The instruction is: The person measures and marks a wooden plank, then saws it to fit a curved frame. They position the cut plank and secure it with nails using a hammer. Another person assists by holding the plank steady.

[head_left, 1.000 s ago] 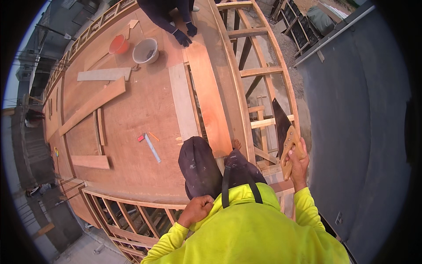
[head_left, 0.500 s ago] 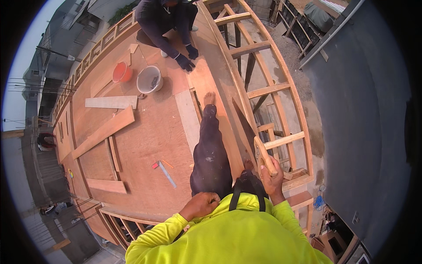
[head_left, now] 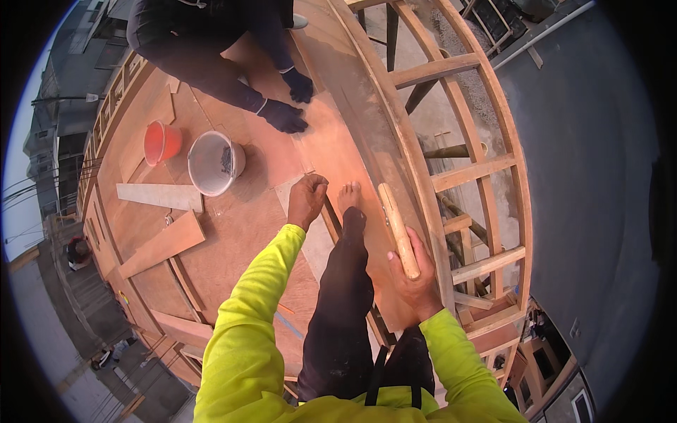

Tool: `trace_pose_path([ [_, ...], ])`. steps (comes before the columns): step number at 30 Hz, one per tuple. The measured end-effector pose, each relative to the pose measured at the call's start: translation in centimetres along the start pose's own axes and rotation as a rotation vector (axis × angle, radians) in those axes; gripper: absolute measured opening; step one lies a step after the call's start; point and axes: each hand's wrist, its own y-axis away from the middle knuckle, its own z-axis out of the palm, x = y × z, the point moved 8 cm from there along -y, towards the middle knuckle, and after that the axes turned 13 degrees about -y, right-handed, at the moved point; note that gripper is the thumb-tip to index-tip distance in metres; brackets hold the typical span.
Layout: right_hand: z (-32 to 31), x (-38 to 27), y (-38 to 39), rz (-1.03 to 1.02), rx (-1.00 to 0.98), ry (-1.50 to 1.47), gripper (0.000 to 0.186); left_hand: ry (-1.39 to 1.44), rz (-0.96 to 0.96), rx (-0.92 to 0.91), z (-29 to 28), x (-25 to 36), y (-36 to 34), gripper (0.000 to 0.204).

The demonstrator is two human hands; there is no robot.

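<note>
My right hand (head_left: 416, 282) is wrapped round the pale wooden handle of a hand saw (head_left: 399, 229), held above a long plywood strip (head_left: 338, 144) near its right edge. The saw's blade hardly shows from this angle. My left hand (head_left: 307, 200) reaches forward with its fingers pinched together, over the strip's left edge beside my bare foot (head_left: 348, 196). Whatever may be between those fingers is too small to tell. Across from me, a crouching person's gloved hands (head_left: 285, 116) press on the far part of the same strip.
An open timber frame (head_left: 474, 173) with gaps between its crosspieces runs along the right. To the left stand a white bucket (head_left: 214, 169) with dark bits inside and an orange bucket (head_left: 161, 144). Loose boards (head_left: 166, 243) lie on the plywood deck, with a pencil (head_left: 285, 309) near my leg.
My left hand has moved from my waist forward over the plywood strip. My right hand has come forward with the saw. The view has shifted closer to the other person and the buckets.
</note>
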Motion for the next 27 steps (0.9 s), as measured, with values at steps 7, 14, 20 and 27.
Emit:
trace_pose_path([
  [7, 5.6, 7.9, -9.9, -0.138, -0.025, 0.027, 0.054, -0.16, -0.035, 0.24, 6.1, -6.1, -22.1, 0.02],
  [14, 7.5, 12.6, -13.2, -0.141, -0.08, 0.029, 0.055, -0.224, 0.111, 0.485, 8.5, -8.8, -31.4, 0.02],
  [20, 8.7, 14.7, -14.1, -0.135, -0.126, 0.029, 0.057, 0.01, -0.077, 0.49, 10.1, -13.4, -33.3, 0.016],
  [27, 8.8, 15.5, -14.5, -0.106, -0.155, 0.038, 0.058, -0.12, -0.248, 0.458, 10.3, -12.9, -33.8, 0.015],
])
